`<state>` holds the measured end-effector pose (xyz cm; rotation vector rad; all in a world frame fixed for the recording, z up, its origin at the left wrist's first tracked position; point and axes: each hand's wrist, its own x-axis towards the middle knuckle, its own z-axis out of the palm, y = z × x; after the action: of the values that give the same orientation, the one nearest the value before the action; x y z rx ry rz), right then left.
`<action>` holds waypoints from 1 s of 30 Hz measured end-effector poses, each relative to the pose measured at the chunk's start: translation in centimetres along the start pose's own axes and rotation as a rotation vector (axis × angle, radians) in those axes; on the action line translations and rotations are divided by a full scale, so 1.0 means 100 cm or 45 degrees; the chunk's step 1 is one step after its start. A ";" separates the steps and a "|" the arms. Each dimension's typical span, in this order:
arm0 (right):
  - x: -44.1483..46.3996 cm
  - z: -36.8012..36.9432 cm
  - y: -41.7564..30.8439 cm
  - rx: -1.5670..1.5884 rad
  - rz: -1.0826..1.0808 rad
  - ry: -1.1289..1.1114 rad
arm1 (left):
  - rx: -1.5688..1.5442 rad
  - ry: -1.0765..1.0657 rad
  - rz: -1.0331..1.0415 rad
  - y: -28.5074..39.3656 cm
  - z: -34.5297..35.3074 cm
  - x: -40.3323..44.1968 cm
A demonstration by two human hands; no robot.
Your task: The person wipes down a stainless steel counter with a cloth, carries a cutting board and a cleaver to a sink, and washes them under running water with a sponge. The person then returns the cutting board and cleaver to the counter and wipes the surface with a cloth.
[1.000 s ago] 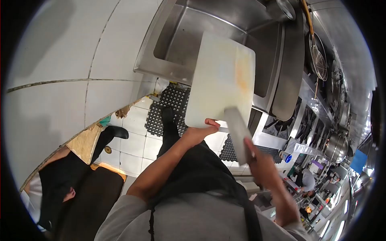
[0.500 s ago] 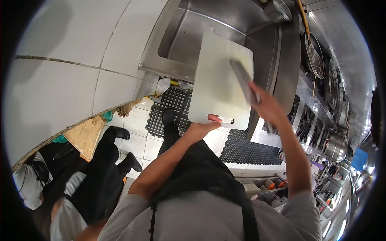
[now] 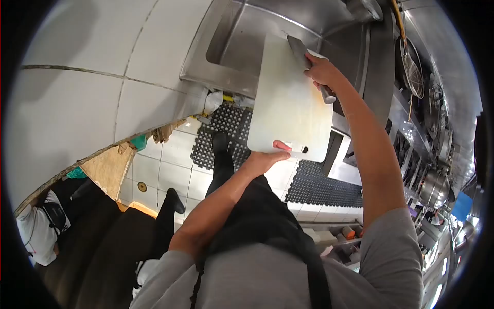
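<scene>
My left hand (image 3: 263, 162) grips a white cutting board (image 3: 288, 110) at its near edge, with fingers through the handle slot. The board is tilted, its far end over the steel sink (image 3: 226, 82). In my right hand (image 3: 324, 72) is a metal-handled cleaver (image 3: 298, 50). Its broad blade lies over the board's far right corner and seems to touch the surface. The fingers wrap around the handle, whose round end sticks out below the hand.
White tiles (image 3: 72, 103) cover the surface at left. Black rubber mats (image 3: 319, 185) lie on the floor. A strainer (image 3: 412, 69) and pots (image 3: 435, 188) are at right. Another person's dark-clothed leg (image 3: 167, 216) shows at lower left, near a cardboard sheet (image 3: 108, 167).
My right hand has moved the cleaver up and away, toward the board's far end. My left hand keeps its hold on the board. The other person at lower left has shifted.
</scene>
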<state>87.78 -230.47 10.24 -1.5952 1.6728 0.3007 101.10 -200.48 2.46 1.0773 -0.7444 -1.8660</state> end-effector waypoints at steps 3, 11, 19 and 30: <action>-0.016 -0.003 0.013 -0.210 -0.183 0.128 | -0.003 -0.005 -0.058 0.009 -0.002 -0.001; -0.305 0.067 0.060 -0.249 -0.223 -0.140 | 0.275 0.038 0.429 -0.032 0.000 0.006; -0.103 0.047 0.000 -0.233 -0.238 0.012 | 0.160 0.031 0.215 -0.014 0.005 0.003; -0.196 0.035 -0.009 -0.212 -0.076 -0.037 | -0.312 -0.005 0.268 -0.048 0.016 0.014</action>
<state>87.95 -213.92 21.38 -1.7515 1.6098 0.4402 97.49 -199.29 -1.23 0.8078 -0.5890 -1.7272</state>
